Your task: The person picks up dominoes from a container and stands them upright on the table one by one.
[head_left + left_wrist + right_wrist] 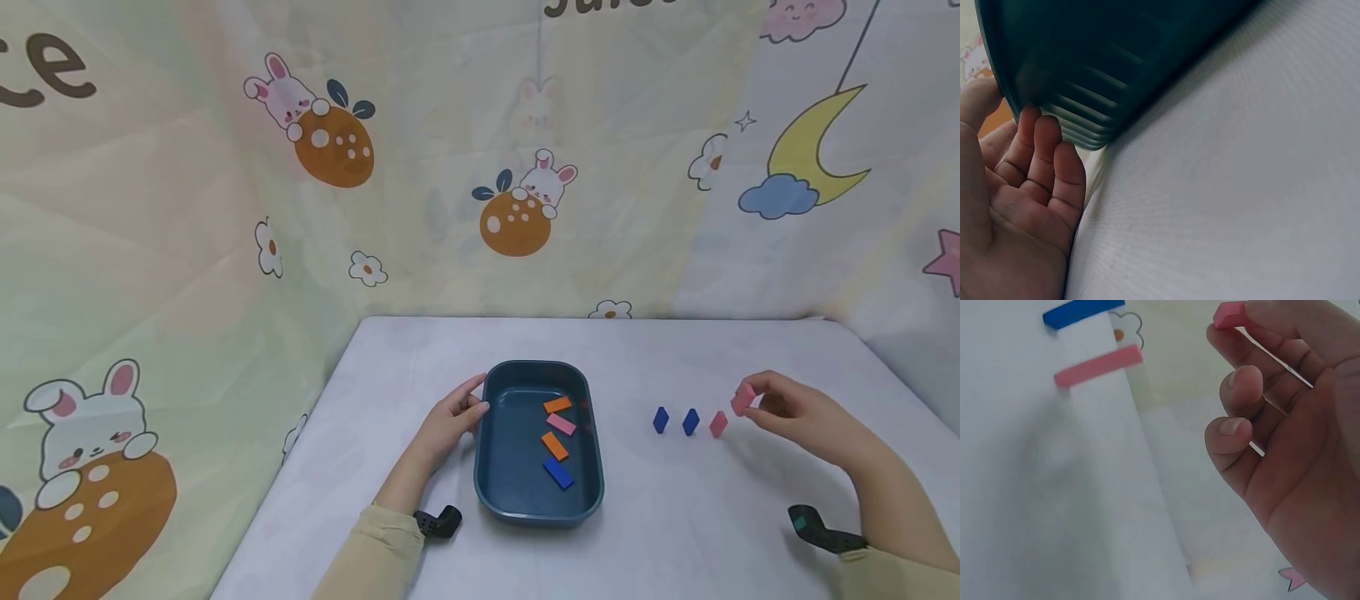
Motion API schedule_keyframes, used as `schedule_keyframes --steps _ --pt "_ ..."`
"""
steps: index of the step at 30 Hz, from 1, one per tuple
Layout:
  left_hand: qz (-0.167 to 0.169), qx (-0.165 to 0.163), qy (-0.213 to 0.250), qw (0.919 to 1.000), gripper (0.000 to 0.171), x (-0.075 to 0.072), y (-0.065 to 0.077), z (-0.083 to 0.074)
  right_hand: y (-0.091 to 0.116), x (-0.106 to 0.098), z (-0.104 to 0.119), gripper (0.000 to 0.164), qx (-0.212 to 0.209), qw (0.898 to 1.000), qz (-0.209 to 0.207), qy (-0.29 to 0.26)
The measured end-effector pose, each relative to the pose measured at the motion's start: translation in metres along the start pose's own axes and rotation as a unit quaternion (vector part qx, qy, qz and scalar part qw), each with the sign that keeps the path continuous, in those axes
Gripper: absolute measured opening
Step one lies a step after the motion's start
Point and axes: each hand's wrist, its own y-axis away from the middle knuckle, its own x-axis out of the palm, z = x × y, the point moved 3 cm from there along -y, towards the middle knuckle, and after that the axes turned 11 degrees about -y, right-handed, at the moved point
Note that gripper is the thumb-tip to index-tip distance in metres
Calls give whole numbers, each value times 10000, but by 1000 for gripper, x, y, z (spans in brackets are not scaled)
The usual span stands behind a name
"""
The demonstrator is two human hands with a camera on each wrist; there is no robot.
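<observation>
A dark teal tray (487,492) stands on the table with several small blocks lying in it: orange (557,404), pink (561,424) and blue (558,473) ones. My left hand (450,421) grips its left rim, thumb on the edge; in the left wrist view the fingertips (1047,128) lie against its ribbed outer wall. To the right, my right hand (798,417) pinches a pink block (742,399) between thumb and forefinger. Beside that hand two blue blocks (691,422) and another pink block (718,424) stand upright in a row, spaced apart.
A white cloth (660,533) covers the table. Behind and to the left hangs a printed curtain (435,100) with rabbits and flowers. A black wrist device (441,522) sits at my left cuff, and another black device (821,531) at my right cuff.
</observation>
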Motion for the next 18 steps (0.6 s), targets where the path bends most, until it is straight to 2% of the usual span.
schedule_keyframes --steps 4,10,18 --pt "0 23 -1 10000 55 0 -1 1 2 0 -16 27 374 9992 145 47" --pt "7 -23 -40 10000 54 0 0 1 4 8 -40 32 686 9971 305 102" --pt "-4 -13 -70 10000 54 0 1 -2 4 16 -56 37 1039 9936 421 -135"
